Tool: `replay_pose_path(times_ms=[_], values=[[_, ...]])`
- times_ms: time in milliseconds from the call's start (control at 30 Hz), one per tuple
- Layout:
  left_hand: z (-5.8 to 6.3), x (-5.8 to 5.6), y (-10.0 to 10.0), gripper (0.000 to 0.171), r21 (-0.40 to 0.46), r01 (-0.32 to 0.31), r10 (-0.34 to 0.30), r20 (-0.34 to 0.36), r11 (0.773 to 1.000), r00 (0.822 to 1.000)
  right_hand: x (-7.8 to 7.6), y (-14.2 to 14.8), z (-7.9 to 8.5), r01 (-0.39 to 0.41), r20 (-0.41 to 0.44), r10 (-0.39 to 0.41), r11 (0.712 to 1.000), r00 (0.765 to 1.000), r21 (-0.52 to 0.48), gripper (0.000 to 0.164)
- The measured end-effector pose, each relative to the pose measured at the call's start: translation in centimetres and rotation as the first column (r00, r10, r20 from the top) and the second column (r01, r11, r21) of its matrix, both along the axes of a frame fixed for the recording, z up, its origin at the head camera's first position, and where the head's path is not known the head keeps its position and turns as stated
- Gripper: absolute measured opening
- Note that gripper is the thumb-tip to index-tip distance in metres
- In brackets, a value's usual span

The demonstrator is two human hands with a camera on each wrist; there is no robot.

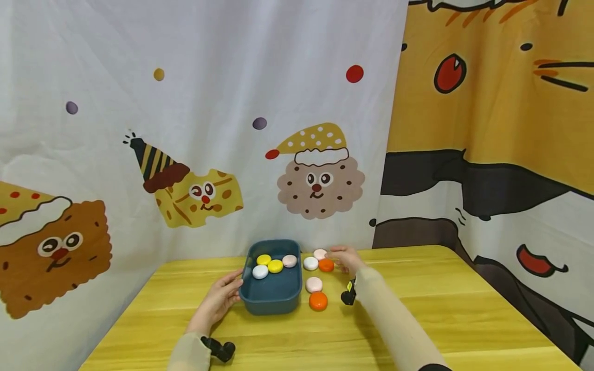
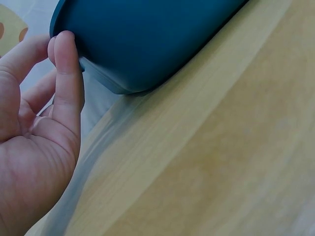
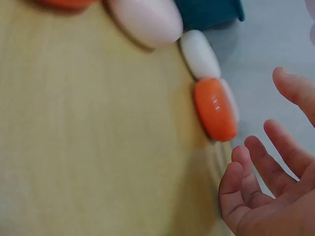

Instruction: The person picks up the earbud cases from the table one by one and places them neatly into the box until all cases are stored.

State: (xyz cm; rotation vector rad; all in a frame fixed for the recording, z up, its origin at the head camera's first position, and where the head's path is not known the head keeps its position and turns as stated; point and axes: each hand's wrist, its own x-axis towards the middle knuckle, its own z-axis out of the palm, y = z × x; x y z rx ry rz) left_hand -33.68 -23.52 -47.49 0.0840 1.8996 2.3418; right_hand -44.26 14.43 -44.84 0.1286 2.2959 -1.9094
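Note:
A dark blue open bin [image 1: 271,305] stands on the table with yellow discs [image 1: 276,266], a white disc [image 1: 260,271] and a pale pink disc [image 1: 290,261] inside. My left hand [image 1: 219,300] touches the bin's left side with relaxed fingers; the left wrist view shows fingertips against the bin's wall [image 2: 142,44]. To the bin's right lie glossy rounded discs: an orange one [image 1: 326,265], a white one [image 1: 311,263] and a pale one [image 1: 320,254] close together. Beside these is my right hand [image 1: 348,259], its fingers spread and holding nothing in the right wrist view.
Nearer the front, another pale pink disc [image 1: 314,284] and another orange disc [image 1: 318,301] lie on the wood-grain table [image 1: 417,304]. Behind the table's back edge hangs a white curtain [image 1: 209,103] with cartoon prints.

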Motion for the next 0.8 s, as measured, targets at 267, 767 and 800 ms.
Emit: replay_pose_path(times_ms=[267,767,800], values=[[0.0,0.2,0.1,0.062,0.010,-0.002,0.002,-0.006,1.000,1.000,-0.2,0.6,-1.3,-0.034,-0.012,0.034,0.999,0.999,0.013,0.057],[-0.2,0.1,0.1,0.061,0.018,-0.016,0.016,-0.005,1.000,1.000,-0.9,0.3,-2.3,-0.155,-0.042,0.161,0.981,0.986,0.114,0.060],[-0.2,0.1,0.2,0.061,0.014,-0.016,0.016,-0.003,1.000,1.000,-0.9,0.2,-2.4,-0.163,-0.051,0.170,0.978,0.984,0.128,0.061]])
